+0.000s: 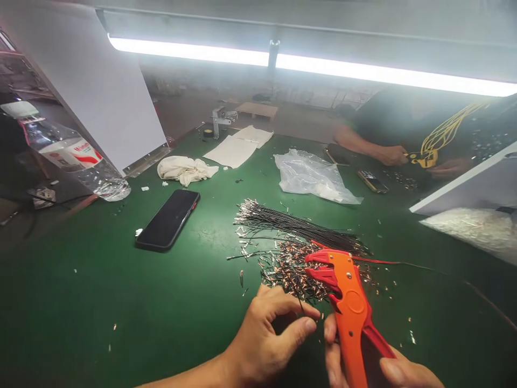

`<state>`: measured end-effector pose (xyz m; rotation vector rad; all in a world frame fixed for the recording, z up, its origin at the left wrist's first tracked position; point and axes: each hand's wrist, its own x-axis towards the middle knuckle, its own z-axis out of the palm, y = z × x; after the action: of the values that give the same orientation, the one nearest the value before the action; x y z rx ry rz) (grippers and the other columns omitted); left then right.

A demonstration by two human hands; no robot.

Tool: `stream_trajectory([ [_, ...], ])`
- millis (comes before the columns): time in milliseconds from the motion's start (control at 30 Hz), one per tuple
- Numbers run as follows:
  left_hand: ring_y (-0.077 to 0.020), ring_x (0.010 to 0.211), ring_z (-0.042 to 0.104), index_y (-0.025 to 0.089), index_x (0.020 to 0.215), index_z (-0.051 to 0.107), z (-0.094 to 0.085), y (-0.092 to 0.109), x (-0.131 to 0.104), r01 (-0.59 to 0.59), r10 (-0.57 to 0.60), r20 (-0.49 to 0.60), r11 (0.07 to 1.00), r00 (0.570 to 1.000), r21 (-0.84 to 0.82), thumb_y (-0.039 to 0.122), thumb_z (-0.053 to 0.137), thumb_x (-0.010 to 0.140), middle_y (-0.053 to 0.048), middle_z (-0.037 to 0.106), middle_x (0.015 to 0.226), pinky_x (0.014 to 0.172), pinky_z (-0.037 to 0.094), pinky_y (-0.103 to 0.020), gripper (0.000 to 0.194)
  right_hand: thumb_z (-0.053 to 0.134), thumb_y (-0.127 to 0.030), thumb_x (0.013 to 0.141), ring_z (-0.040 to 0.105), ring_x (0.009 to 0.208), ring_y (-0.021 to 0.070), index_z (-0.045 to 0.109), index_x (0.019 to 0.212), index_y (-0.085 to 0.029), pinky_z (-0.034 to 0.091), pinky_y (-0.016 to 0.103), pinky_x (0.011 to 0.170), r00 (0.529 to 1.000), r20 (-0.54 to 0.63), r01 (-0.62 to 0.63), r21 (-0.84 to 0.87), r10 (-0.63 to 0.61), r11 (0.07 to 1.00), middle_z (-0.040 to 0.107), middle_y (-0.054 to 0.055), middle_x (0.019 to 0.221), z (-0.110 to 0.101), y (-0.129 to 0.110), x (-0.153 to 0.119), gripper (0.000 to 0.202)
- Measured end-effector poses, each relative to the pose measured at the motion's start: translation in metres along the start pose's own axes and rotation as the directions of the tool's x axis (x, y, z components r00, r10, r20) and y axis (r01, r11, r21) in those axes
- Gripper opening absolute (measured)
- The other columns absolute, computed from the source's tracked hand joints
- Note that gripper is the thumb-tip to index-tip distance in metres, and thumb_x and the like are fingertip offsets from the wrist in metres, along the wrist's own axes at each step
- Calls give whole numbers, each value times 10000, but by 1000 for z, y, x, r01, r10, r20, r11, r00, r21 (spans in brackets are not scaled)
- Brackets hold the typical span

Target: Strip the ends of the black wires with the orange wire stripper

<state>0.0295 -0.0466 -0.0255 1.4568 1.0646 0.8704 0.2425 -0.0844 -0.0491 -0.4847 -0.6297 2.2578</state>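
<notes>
An orange and red wire stripper (352, 302) is held by its handles in my right hand (388, 366), its red jaws pointing up and left. Just left of the tool, my left hand (274, 326) has its thumb and index finger curved toward each other around a thin black wire (301, 305). Beyond both hands lies a heap of short black and copper wire scraps (293, 267). Behind that heap is a bundle of long black wires (283, 220) with bare silvery ends at the left.
On the green table (194, 307) are a black phone (168, 220), a white cloth (186, 169), paper sheets (234, 150) and a plastic bag (311, 175). A bottle (76, 156) leans at the left. Across the table, another person's hands (393, 155) hold a yellow tool and yellow wires.
</notes>
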Motion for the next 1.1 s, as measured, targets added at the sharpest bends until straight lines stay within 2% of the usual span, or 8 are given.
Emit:
stream_trajectory([
  [67, -190, 724, 577, 205, 788, 783, -3, -1, 4, 55, -53, 31, 995, 998, -84, 306, 654, 778, -49, 713, 710, 791, 394, -353, 164, 675, -413, 832, 710, 744, 162, 621, 1195, -124, 488, 209, 655, 999, -8, 34, 31, -33, 999, 768, 165, 1002, 3, 1, 2, 467],
  [133, -156, 620, 552, 179, 758, 770, -6, -4, 8, 134, -119, 83, 969, 989, -210, 358, 678, 765, -38, 683, 657, 649, 405, -296, 201, 683, -381, 816, 721, 712, 163, 624, 1197, -122, 499, 212, 635, 997, 15, 72, 68, -73, 995, 763, 169, 1016, 7, 4, 6, 464],
  [233, -95, 492, 474, 146, 673, 707, -8, -7, 13, 213, -172, 145, 912, 974, -350, 428, 745, 732, 2, 602, 557, 517, 345, -232, 291, 659, -343, 815, 726, 680, 174, 617, 1207, -111, 527, 248, 625, 995, 2, 95, 51, -95, 994, 745, 182, 1067, 13, 7, 10, 458],
  [400, -97, 530, 537, 147, 620, 620, -6, -3, 15, 210, -143, 175, 857, 974, -471, 424, 783, 736, 0, 638, 558, 547, 370, -213, 342, 604, -346, 841, 709, 614, 190, 572, 1221, -97, 512, 260, 594, 995, -47, 90, -25, -91, 996, 764, 136, 731, 16, 10, 12, 456],
  [567, -76, 583, 516, 148, 647, 621, -6, -4, 14, 175, -121, 139, 845, 983, -506, 394, 786, 762, 28, 614, 615, 618, 386, -207, 317, 643, -418, 781, 665, 534, 187, 542, 1254, -77, 494, 276, 545, 998, -37, 49, -74, -52, 996, 750, 113, 671, 18, 11, 11, 592],
  [767, -95, 638, 522, 161, 794, 722, -12, -10, 13, 221, -108, 251, 847, 962, -484, 413, 795, 751, 21, 626, 645, 701, 398, -236, 266, 610, -386, 823, 696, 595, 190, 507, 1314, -85, 515, 295, 601, 999, -6, 52, -56, -53, 997, 767, 115, 738, 18, 10, 8, 585],
  [900, -111, 713, 542, 148, 738, 722, -13, -8, 14, 198, -111, 208, 862, 972, -467, 380, 807, 743, 4, 656, 691, 737, 397, -234, 247, 581, -348, 844, 726, 650, 218, 502, 1337, -52, 537, 307, 614, 998, 13, 67, -7, -67, 998, 769, 144, 742, 14, 12, 7, 581],
  [1100, -119, 734, 554, 151, 734, 667, -11, -6, 13, 222, -167, 151, 828, 974, -515, 316, 831, 713, 2, 656, 747, 694, 402, -221, 234, 582, -349, 845, 712, 609, 203, 505, 1352, -65, 535, 282, 572, 999, -19, 46, -20, -46, 999, 773, 143, 734, 18, 9, 6, 587],
])
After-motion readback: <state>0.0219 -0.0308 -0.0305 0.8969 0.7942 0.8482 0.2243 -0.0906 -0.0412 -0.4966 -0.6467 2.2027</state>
